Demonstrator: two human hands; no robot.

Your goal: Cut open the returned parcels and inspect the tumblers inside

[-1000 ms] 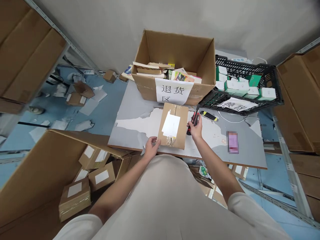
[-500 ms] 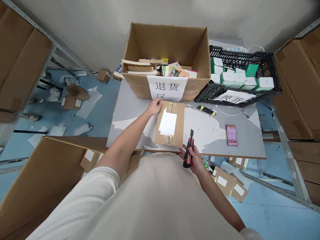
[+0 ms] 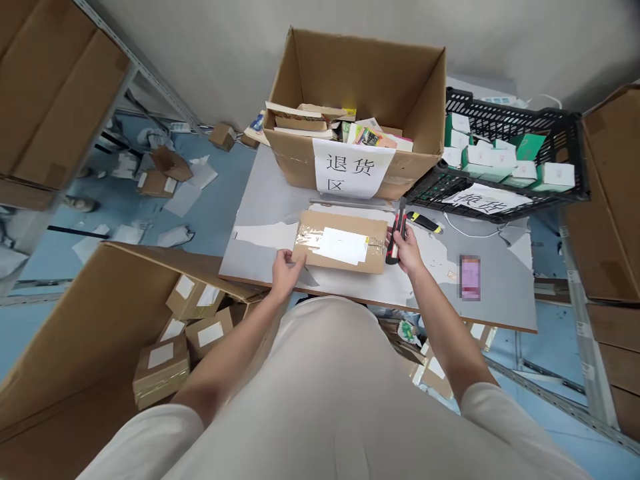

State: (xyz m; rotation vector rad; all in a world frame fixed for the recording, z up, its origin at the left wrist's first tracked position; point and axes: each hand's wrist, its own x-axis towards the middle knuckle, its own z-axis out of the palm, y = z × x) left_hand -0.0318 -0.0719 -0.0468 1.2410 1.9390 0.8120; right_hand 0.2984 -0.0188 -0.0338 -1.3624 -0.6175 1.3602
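Note:
A taped cardboard box (image 3: pixel 313 247) with a white label (image 3: pixel 345 245) lies lengthwise across the table in front of me. At its left end, my left hand (image 3: pixel 287 272) grips the near corner, thumb on the cardboard. My right hand (image 3: pixel 407 250) is wrapped around a red and black utility knife (image 3: pixel 395 241), its blade pointing away from me. The fingers of that hand are at the box's right end; whether they press on it I cannot make out. Behind the knife lies a second cutter, black and yellow (image 3: pixel 424 222).
A large open carton (image 3: pixel 415 127) of books stands at the table's back. Right of it is a black crate (image 3: pixel 510 193) with green-white boxes. A pixelated pink item (image 3: pixel 470 278) lies on the right. A big carton (image 3: pixel 65 333) with several parcels stands at lower left.
The box has turned about a quarter turn, from lengthwise away from me to crosswise. My left hand moved from its far corner to its left end; the right hand with the knife moved forward.

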